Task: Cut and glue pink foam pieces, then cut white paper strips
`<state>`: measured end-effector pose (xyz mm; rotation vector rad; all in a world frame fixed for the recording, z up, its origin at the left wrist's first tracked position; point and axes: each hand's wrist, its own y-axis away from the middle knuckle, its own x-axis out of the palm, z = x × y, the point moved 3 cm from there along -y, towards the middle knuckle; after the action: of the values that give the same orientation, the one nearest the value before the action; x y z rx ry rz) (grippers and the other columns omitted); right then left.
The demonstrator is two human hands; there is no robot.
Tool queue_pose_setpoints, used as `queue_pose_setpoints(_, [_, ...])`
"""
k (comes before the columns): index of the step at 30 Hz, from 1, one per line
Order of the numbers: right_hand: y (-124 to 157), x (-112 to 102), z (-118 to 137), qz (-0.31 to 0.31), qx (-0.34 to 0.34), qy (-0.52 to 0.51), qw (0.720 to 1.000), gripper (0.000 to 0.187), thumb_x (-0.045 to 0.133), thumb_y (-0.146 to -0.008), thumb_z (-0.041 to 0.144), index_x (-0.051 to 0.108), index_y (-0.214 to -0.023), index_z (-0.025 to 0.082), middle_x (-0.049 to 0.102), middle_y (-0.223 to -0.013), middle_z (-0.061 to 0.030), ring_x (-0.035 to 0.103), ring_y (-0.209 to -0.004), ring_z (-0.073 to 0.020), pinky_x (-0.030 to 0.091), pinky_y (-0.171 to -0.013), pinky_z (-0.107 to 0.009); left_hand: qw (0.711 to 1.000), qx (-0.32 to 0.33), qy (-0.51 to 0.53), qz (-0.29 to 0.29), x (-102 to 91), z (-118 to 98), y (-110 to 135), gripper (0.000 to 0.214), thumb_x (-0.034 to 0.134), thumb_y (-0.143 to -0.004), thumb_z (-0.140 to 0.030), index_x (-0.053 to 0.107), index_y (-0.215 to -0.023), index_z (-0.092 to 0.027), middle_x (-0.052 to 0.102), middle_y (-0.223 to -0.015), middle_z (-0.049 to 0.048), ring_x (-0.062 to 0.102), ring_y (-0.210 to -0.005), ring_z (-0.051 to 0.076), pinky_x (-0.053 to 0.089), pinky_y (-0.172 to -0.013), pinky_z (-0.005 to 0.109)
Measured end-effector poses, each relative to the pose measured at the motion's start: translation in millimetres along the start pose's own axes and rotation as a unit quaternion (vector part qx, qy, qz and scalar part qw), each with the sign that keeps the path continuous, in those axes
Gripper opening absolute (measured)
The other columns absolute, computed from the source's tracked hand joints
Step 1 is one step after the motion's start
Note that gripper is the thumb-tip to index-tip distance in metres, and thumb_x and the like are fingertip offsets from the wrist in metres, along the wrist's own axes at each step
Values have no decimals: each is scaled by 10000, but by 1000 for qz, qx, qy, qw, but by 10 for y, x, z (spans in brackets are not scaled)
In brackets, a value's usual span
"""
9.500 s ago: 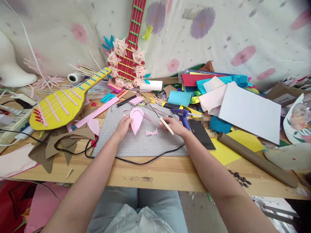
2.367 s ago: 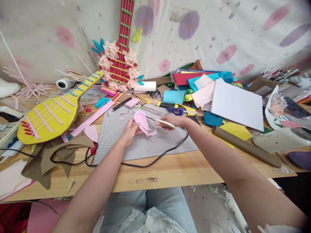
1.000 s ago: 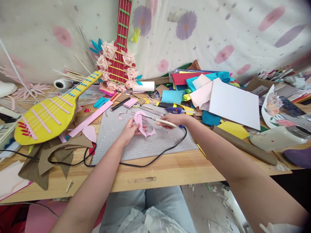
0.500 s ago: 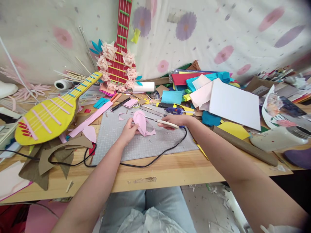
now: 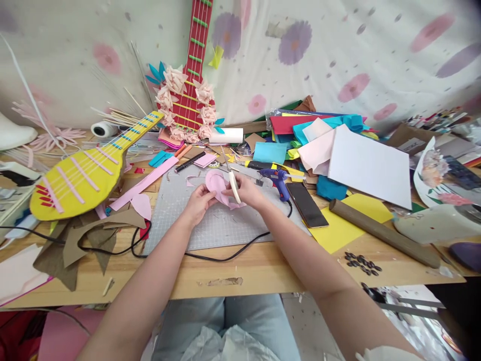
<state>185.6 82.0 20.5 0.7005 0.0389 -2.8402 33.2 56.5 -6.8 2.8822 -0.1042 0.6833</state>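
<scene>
Cutout (image 5: 217,181) partly hidden behind left hand (image 5: 197,204), scissors (image 5: 235,186).

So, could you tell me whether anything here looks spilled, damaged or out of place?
Dark seed-like bits lie scattered by the table's front edge, right of the right hand holding scissors. A black cord snakes round the mat below the left hand's pink foam, and the table edge is chipped.

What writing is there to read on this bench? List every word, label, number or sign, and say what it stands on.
None can be read.
White label on the cardboard box: print too blurred.
Grey cutting mat: grid lines only; any numbers too small.
Pink cut-out in the left hand and scissors in the right hand: no print visible.
</scene>
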Motion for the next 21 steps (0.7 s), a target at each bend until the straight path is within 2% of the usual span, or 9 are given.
queue_pose_setpoints(3, [-27, 73, 2, -23, -7, 0, 1000, 374, 696, -554, 329, 502, -832, 172, 542, -753, 12, 483, -670, -113, 400, -614, -251, 1000, -20, -20, 7, -28, -44, -3, 185, 669, -648, -210, 550, -770, -139, 640, -741, 19, 617, -697, 133, 496, -775, 357])
queue_pose_setpoints(7, [-20, 98, -41, 58, -29, -63, 996, 340, 684, -542, 298, 471, -773, 167, 488, -712, 31, 434, -630, -89, 370, -577, -226, 999, -32, -40, 9, -72, -121, -34, 243, 601, -732, -366, 584, -817, -139, 666, -790, 64, 632, -719, 145, 491, -774, 335])
queue_pose_setpoints(12, [34, 100, -47, 138, -34, -119, 983, 330, 681, -536, 303, 447, -723, 163, 435, -652, 50, 387, -573, -67, 325, -525, -211, 997, -32, -75, -9, -101, -96, -64, 228, 655, -679, -345, 627, -744, -129, 666, -695, 56, 628, -689, 156, 499, -725, 316])
queue_pose_setpoints(16, [80, 108, 11, 157, -21, -142, 977, 387, 713, -510, 329, 440, -728, 163, 425, -646, 55, 370, -541, -56, 308, -494, -209, 990, 22, -132, -49, -104, -45, -70, 287, 683, -627, -402, 653, -711, -129, 627, -616, 8, 575, -594, 126, 501, -631, 281])
queue_pose_setpoints(21, [140, 136, 134, 152, -54, -161, 974, 418, 726, -502, 358, 417, -706, 164, 415, -638, 57, 364, -547, -52, 305, -499, -211, 983, 78, -152, -69, -88, 4, -70, 323, 676, -610, -442, 665, -698, -132, 603, -609, -12, 518, -563, 99, 478, -574, 244])
